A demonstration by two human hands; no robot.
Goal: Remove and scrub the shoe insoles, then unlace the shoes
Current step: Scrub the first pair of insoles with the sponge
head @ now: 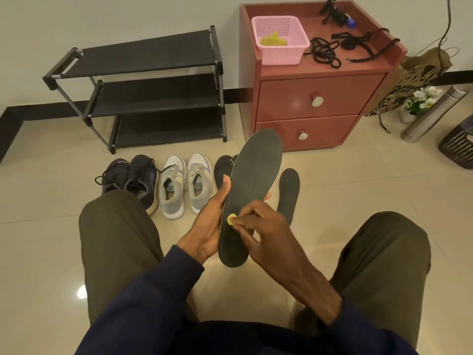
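My left hand (210, 221) grips a long dark insole (253, 180) by its left edge, toe end pointing up and away. My right hand (258, 231) pinches a small yellow-green scrubber (231, 218) and presses it on the insole's lower half. A second dark insole (289, 193) lies on the floor to the right. On the tiles ahead stand a pair of dark laced shoes (133, 183), a pair of grey laced sneakers (185, 184) and a black shoe (223, 170) partly hidden behind the held insole.
An empty black shoe rack (143, 85) stands against the wall. A red-brown bedside cabinet (320, 98) carries a pink basket (280, 39) with a yellow cloth, and loose black laces (325, 51). A paper bag, flowers and a steel flask (432, 114) stand at right.
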